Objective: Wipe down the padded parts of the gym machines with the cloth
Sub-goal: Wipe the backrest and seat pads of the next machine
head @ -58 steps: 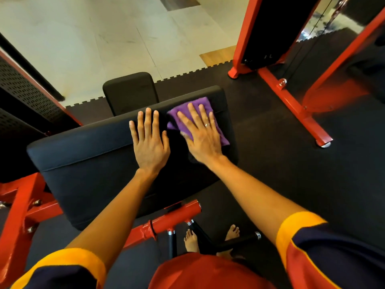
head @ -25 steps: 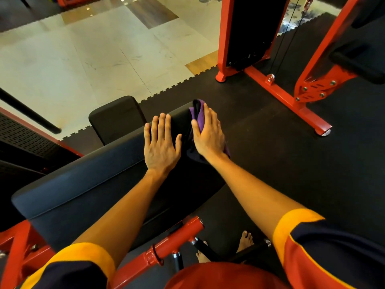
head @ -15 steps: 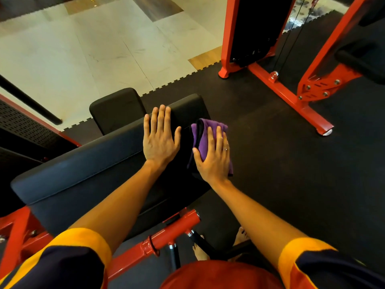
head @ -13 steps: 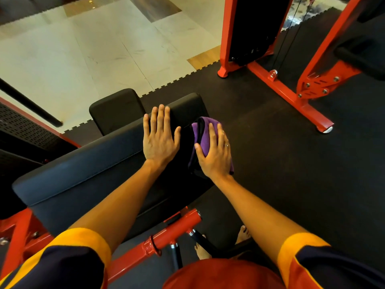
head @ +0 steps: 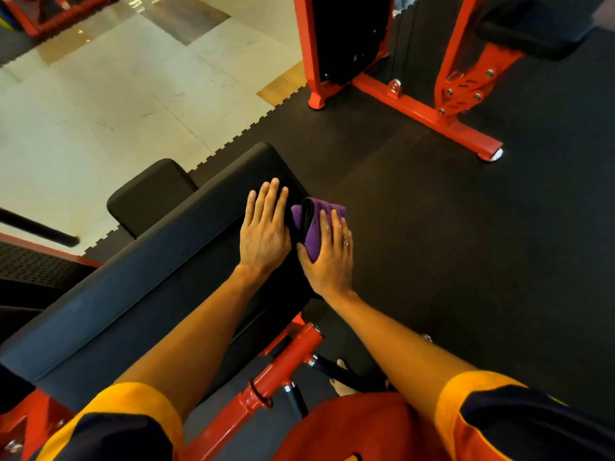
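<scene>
From your head camera, your left hand [head: 264, 236] lies flat on the long black pad [head: 149, 277] near its right end, fingers straight and close together, holding nothing. Just beside it, your right hand [head: 329, 257] presses the purple cloth [head: 314, 224] against the pad's right end. Its fingers lie straight over the bunched cloth and the thumb sits along the cloth's lower edge; a ring shows on one finger. The cloth sits between your palm and the pad's end, folded over the corner. A smaller black pad [head: 149, 194] stands beyond the long one. A red bar [head: 283, 367] runs under the pad, above your bare foot [head: 339, 384]. A red frame [head: 426, 111] stands on the dark mat [head: 432, 244], which meets pale tiles [head: 116, 94].
</scene>
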A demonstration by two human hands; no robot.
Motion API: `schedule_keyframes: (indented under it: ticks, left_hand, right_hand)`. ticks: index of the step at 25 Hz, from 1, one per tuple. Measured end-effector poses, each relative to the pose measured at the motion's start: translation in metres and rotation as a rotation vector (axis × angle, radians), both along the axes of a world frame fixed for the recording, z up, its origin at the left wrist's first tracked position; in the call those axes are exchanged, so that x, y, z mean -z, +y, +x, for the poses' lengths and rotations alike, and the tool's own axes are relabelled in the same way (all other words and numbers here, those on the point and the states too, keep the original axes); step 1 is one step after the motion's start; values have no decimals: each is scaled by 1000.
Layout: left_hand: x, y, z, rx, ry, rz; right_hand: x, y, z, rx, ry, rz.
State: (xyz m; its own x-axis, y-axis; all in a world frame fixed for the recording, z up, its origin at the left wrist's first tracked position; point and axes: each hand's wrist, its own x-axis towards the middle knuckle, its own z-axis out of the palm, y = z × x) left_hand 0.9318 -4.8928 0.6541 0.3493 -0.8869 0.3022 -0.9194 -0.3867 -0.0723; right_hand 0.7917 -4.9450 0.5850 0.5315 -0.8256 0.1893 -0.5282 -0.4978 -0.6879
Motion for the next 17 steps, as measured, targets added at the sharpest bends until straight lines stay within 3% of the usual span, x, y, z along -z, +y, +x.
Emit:
schedule_keyframes:
  ticks: [4, 7, 14, 17]
  left_hand:
    - [9, -7, -1, 23, -87, 15]
    - [9, -8, -4, -5, -99, 33]
    - [9, -7, -3, -14, -105, 32]
    - [9, -7, -5, -15, -80, 31]
  right_hand:
    - [-4, -32, 7, 226, -79, 424]
    - [-8, -54, 7, 266, -83, 638]
    - [2, 39, 6, 518, -365, 704]
    - [-5, 12, 2, 498, -322, 766]
